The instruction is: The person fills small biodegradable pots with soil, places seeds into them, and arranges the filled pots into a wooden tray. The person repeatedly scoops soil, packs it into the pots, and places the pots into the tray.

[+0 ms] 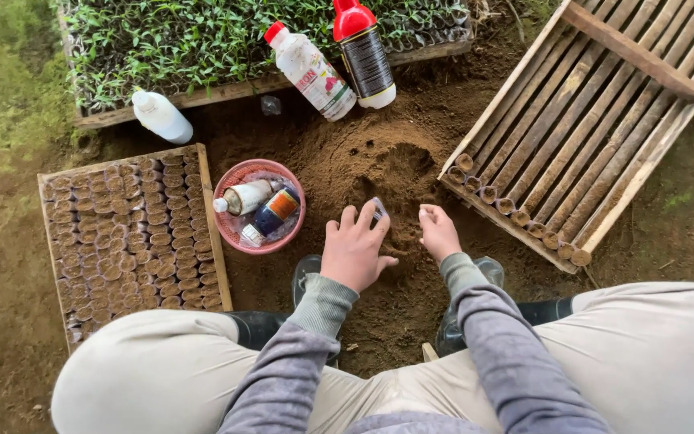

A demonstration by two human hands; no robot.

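Person squats over a loose brown soil mound (379, 173), fine crumbly texture, dented at centre. Left hand (353, 249) back-up, fingers curled narrow, pinching a small clear plastic sleeve (378, 210) at the fingertips, just above the soil at the mound's near edge. Right hand (438, 231) curled narrow too, thumb + forefinger nipping sth pale and tiny; can't tell what.

Left: wooden tray (206, 209) packed w/ small round soil-filled pots, honeycomb look. Just right of it a round pink plastic basket (234, 178) w/ 2 small bottles lying inside. Far: seedling tray (202, 36), dense green leaves; 2 red-capped bottles (339, 60) leaning on its wood edge, 1 white, 1 dark; white bottle (162, 116) at far left. Right: slatted wooden rack (596, 120), few empty tubes along its near-left edge. Grey knit sleeves, beige trousers, dark rubber boots.
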